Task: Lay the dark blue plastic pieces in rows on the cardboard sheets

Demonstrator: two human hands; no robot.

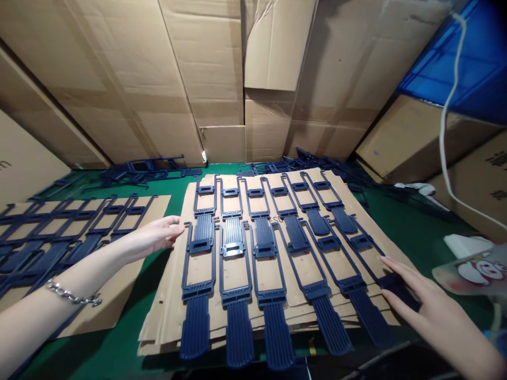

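Far to my left, a cardboard sheet [119,285] carries a row of dark blue plastic frames [79,232]. My left hand [156,235], a chain bracelet [73,296] on its wrist, lies open with fingers stretched, the tips touching the left edge of the stacked cardboard sheets [166,316] in the middle of the green desk [415,232]. On that stack lie two rows of blue ribbed handle pieces [233,258], side by side. My right hand [431,309] is open and flat, fingers resting on the rightmost blue piece [390,282] at the stack's right edge. Brown cartons [178,79] stand behind.
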